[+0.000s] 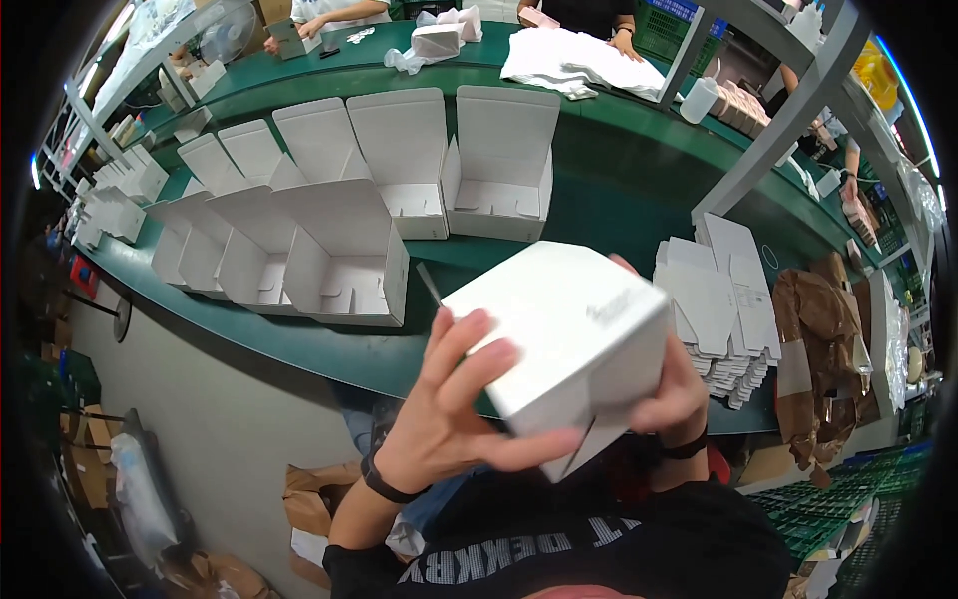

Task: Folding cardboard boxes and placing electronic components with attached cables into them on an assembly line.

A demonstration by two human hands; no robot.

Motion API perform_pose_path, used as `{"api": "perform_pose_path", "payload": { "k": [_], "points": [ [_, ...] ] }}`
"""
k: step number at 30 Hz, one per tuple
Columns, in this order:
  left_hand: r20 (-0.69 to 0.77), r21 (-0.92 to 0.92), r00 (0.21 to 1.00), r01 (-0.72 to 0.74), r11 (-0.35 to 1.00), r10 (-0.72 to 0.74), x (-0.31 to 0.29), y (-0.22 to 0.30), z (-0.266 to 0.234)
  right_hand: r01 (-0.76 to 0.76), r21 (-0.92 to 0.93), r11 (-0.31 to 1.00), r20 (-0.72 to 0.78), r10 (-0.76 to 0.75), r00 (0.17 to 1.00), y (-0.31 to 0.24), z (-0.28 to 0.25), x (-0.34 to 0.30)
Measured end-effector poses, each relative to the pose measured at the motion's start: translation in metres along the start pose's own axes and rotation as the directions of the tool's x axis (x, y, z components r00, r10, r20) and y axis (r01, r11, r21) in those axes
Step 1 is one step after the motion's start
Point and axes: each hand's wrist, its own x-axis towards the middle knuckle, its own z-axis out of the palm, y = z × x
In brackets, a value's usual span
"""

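A white cardboard box [569, 309] is tilted in the air in front of me, over the near edge of the green worktable [399, 351]. My left hand [451, 399] grips its left side, the thumb beneath and the fingers on the upper face. On the box's right side is my right hand [681, 389], closed round it, with some fingers hidden behind. A slit between panels shows on the side towards me, and the box is slightly blurred. Nearest to my left hand is an open white box [344, 265]. Flat white box blanks [720, 299] lie stacked beyond my right hand.
Open white boxes with raised lids [499, 180] stand in two rows on the left. Crumpled brown paper [823, 344] hangs over the right edge. A grey metal post [768, 150] rises at the right. Co-workers sit across the far bench [469, 72], near white cloths [579, 62].
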Motion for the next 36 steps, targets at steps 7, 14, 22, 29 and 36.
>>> {"api": "perform_pose_path", "payload": {
  "k": [7, 14, 22, 29, 36],
  "points": [
    [0.437, 0.162, 0.692, 0.568, 0.807, -0.574, -0.074, 0.012, 0.036, 0.042, -0.808, 0.587, 0.128, 0.106, 0.986, 0.027, 0.03, 0.024],
    [0.379, 0.054, 0.662, 0.682, 0.73, -0.647, -0.094, 0.024, 0.041, 0.242, -0.97, -0.011, 0.22, 0.38, 0.899, 0.112, 0.058, 0.092],
    [0.352, 0.044, 0.687, 0.667, 0.744, -0.636, -0.09, 0.025, 0.039, -0.028, -0.975, 0.222, -0.077, -0.213, 0.974, -0.018, -0.02, 0.034],
    [0.392, -0.032, 0.739, 0.607, 0.794, -0.549, -0.078, 0.024, 0.049, -0.413, -0.91, -0.039, -0.411, 0.215, 0.886, -0.055, -0.177, -0.035],
    [0.386, -0.178, 0.769, 0.604, 0.777, -0.509, -0.067, 0.03, 0.056, -0.56, -0.827, -0.054, -0.557, 0.223, 0.8, -0.08, -0.144, -0.026]
  ]
}}
